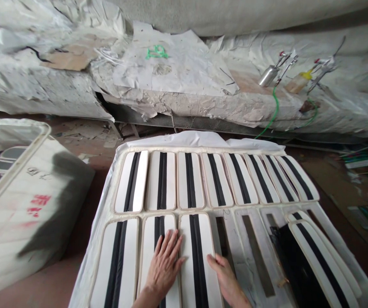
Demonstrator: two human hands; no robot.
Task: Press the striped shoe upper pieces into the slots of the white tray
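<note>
My left hand (167, 256) lies flat with fingers spread, across a white panel with a black centre stripe (148, 252) in the front row. Its fingertips reach the neighbouring striped panel (187, 261). On that panel's right edge sits my right hand (225, 273), thumb on top and the other fingers curled out of sight along the edge. Each panel is long, with rounded corners and a pale tan rim. Several more striped panels (188, 179) form a row behind. Another striped panel (113, 261) lies at the front left.
A cloth-covered table (251, 248) holds the panels; dark slots show at its right. Overlapping striped panels (322, 256) rest on a black sheet (299, 256). A white bin (43, 201) stands left. Spray guns (269, 76) with a green hose (275, 107) sit on the paper-covered ledge (184, 72) behind.
</note>
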